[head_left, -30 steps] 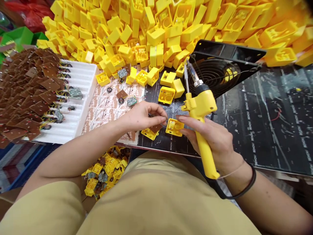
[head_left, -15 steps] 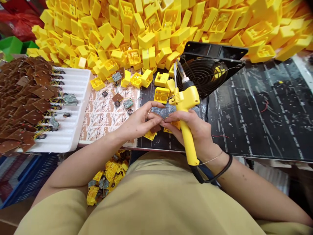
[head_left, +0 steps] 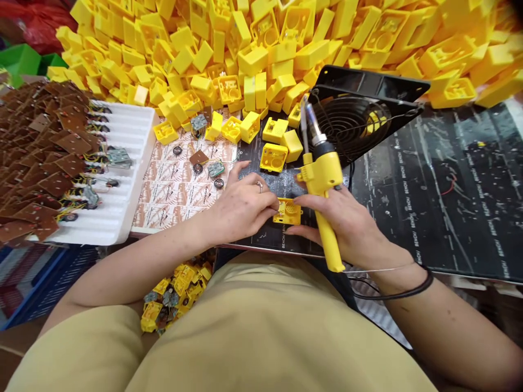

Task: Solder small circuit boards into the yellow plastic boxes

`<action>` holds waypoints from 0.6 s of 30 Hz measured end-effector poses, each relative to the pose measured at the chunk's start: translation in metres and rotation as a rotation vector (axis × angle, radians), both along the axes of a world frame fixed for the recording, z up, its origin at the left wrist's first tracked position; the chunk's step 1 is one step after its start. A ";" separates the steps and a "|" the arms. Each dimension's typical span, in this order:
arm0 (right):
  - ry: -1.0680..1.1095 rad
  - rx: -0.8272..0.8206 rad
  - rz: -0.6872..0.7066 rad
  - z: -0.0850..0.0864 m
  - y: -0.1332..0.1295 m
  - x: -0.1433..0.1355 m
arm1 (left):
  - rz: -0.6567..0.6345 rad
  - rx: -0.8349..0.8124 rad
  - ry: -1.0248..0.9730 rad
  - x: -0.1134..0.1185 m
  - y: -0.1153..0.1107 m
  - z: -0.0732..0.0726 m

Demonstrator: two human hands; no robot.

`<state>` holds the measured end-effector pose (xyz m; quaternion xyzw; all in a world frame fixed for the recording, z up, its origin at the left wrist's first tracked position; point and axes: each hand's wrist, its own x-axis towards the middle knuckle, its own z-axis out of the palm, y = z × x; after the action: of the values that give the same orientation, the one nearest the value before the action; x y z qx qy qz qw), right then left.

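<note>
A yellow soldering gun (head_left: 324, 201) with a metal tip rests in my right hand (head_left: 347, 218), its tip pointing away from me. The thumb and a finger of that hand lie at the right side of a small open yellow case (head_left: 288, 212) on the black mat. My left hand (head_left: 245, 207) is at the case's left edge, fingers bent together; what its fingertips pinch, if anything, is hidden. Just beyond the hands sits another open yellow case (head_left: 273, 158).
Yellow cases (head_left: 253, 54) are heaped across the back. A black fan (head_left: 351, 125) leans behind the soldering gun. At left, a white foam tray (head_left: 134, 158) bears brown boards (head_left: 44, 158) with wires. Small circuit parts (head_left: 216, 169) lie on the patterned sheet (head_left: 163, 190).
My hands have moved apart. The brown board near my left fingers is no longer visible, and the small yellow case between my hands now shows. My right hand and soldering gun have shifted right.
</note>
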<state>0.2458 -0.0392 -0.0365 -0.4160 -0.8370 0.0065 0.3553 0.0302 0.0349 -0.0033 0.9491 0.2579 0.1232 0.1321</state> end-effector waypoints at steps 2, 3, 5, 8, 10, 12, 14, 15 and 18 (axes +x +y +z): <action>-0.051 -0.004 0.029 -0.004 0.001 0.002 | -0.016 0.069 0.050 0.002 -0.001 -0.001; -0.069 0.002 0.026 -0.006 0.000 0.002 | -0.019 0.091 0.068 0.003 -0.002 -0.001; -0.086 0.027 -0.005 -0.011 -0.002 0.000 | -0.024 0.123 0.105 0.005 -0.003 -0.001; -0.086 0.057 -0.028 -0.014 -0.005 -0.002 | -0.057 0.172 0.169 0.009 -0.004 0.004; -0.084 0.072 -0.030 -0.014 -0.006 -0.002 | -0.093 0.186 0.200 0.011 -0.004 0.010; -0.086 0.083 -0.042 -0.013 -0.006 -0.003 | -0.112 0.169 0.179 0.011 -0.002 0.015; -0.082 0.099 -0.059 -0.012 -0.005 -0.004 | -0.099 0.117 0.114 0.009 -0.001 0.016; -0.077 0.108 -0.066 -0.012 -0.005 -0.005 | -0.078 0.091 0.081 0.008 0.000 0.014; -0.065 0.129 -0.078 -0.014 -0.004 -0.007 | -0.036 0.086 0.060 0.004 0.000 0.005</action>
<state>0.2393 -0.0433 -0.0507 -0.4246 -0.8300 -0.0746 0.3538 0.0338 0.0349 0.0014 0.9617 0.2390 0.1030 0.0857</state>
